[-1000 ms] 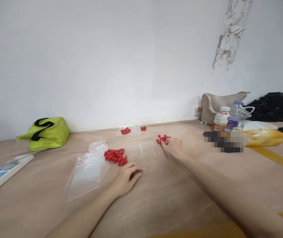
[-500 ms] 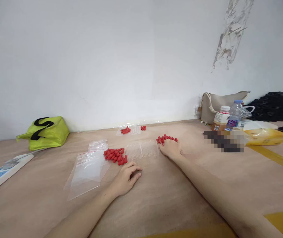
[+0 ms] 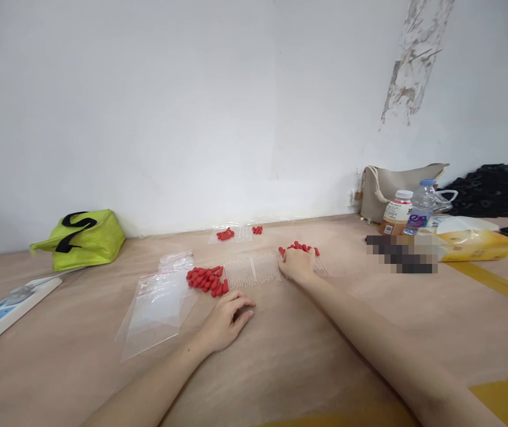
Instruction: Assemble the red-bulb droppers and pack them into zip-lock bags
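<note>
My left hand (image 3: pixel 227 321) rests on the table with its fingers loosely curved and apart, holding nothing. Just beyond it lies a pile of red rubber bulbs (image 3: pixel 207 280). A row of thin clear tubes (image 3: pixel 254 268) stretches between that pile and my right hand (image 3: pixel 297 264). The right hand is bent over the left part of a group of red-bulbed droppers (image 3: pixel 302 245), whose clear stems (image 3: pixel 320 267) show on its right side. Its fingers are curled and their tips are hidden, so what they grip cannot be made out.
Clear zip bags (image 3: pixel 156 308) lie to the left. Smaller red bulbs (image 3: pixel 225 234) sit on plastic near the wall. A yellow-green bag (image 3: pixel 87 240) and a power strip (image 3: pixel 9 317) are at far left. Bottles (image 3: pixel 396 214), a tissue pack (image 3: pixel 476 240) and a beige bag (image 3: pixel 376 178) stand right.
My right hand has shifted slightly left along the group of droppers, uncovering clear stems on its right side. The left hand has stayed in place.
</note>
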A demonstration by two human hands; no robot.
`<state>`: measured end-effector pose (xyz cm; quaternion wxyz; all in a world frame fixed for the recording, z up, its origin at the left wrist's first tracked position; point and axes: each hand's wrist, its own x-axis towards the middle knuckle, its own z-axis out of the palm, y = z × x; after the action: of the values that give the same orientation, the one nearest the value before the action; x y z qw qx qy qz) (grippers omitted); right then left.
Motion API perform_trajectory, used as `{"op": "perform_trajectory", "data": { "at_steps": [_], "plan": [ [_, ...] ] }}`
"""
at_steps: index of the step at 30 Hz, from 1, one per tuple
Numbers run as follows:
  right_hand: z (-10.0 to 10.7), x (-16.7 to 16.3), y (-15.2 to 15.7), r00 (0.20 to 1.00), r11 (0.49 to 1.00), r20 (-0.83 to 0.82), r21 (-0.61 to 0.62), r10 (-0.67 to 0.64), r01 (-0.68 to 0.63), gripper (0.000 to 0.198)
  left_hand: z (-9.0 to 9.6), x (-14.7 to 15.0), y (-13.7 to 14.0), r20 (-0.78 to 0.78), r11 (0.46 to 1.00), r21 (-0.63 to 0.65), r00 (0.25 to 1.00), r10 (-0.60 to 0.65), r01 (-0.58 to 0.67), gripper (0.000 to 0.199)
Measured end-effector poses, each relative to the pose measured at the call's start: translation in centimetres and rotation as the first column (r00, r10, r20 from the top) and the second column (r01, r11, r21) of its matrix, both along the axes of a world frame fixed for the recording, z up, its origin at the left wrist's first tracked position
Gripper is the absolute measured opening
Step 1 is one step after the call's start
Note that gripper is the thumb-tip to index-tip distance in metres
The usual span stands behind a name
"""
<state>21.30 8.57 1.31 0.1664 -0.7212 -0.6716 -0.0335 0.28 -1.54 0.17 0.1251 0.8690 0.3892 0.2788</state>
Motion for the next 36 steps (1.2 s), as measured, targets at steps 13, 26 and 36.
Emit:
{"op": "perform_trajectory", "data": {
  "at_steps": [13, 26, 36],
  "plan": [
    [1.0, -1.5, 1.2, 0.999, 0.98, 0.022, -0.2, 0.024, -0.019, 0.02, 0.1, 0.2, -0.3, -0.026, 0.998, 0.058, 0.999, 0.021, -0.019, 0.016],
    [-1.0, 2.9, -6.7, 0.831, 0.805, -0.055, 0.293, 0.553, -0.516, 0.019, 0.9, -2.5, 1.9, -0.166, 0.737, 0.527, 0.799, 0.578, -0.424, 0.014],
    [-2.6, 2.9, -8.6, 0.732, 0.678, -0.016, 0.389, 0.681, -0.623, 0.025, 0.6, -2.1, 1.4, 0.003, 0.712, 0.553, 0.856, 0.517, -0.432, 0.013]
  ]
}}
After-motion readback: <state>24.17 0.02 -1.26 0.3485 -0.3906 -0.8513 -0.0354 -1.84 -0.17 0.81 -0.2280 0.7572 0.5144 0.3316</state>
